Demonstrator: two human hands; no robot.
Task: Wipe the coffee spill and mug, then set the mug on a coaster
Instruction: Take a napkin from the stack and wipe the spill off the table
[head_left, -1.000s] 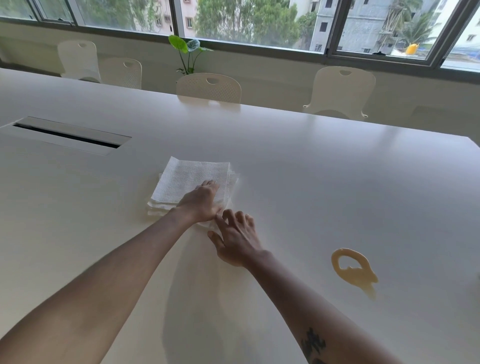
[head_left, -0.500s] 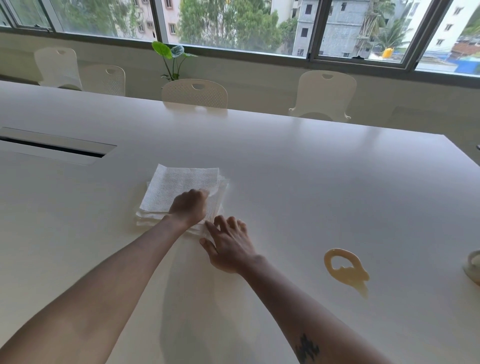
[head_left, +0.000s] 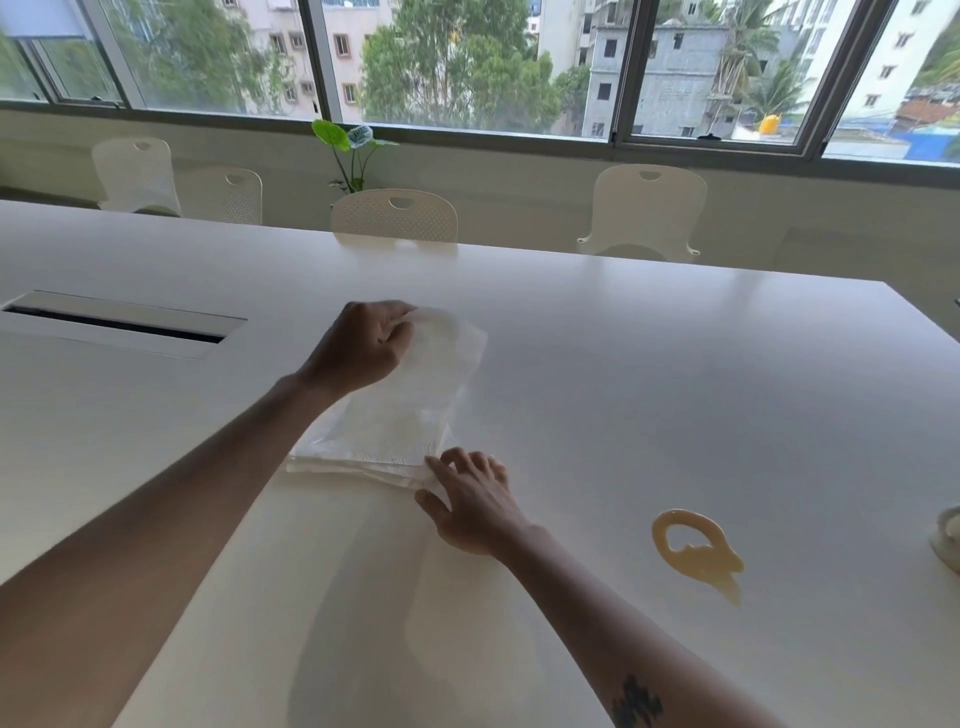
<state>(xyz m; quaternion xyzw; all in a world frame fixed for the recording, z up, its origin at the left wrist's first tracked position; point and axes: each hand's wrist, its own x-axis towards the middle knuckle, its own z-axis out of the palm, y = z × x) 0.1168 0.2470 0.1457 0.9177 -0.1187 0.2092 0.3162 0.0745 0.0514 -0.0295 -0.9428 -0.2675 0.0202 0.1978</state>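
I see left hand (head_left: 363, 345) pinching top sheet (head_left: 415, 395) at far end, lifted off paper towel stack (head_left: 358, 462); sheet's long axis runs away from me. Right hand (head_left: 470, 499) spread, fingertips pressing stack's near right corner onto counter (head_left: 675, 364). Coffee spill (head_left: 696, 551), ring-shaped, right of right hand, well apart. Mug (head_left: 948, 540) farther right, cut off by frame edge, hard to make out.

Desk (head_left: 675, 364): smooth white surface with a soft satin sheen, reflecting window light and chair backs. Paper towels (head_left: 410, 415): white, matt, finely embossed texture, thin enough to look translucent where the top sheet is lifted. Coffee spill (head_left: 693, 551): wet, glossy tan liquid. Cable hatch (head_left: 119, 322): brushed metallic-looking lid. Chairs (head_left: 395, 215): matt cream plastic, perforated backs.
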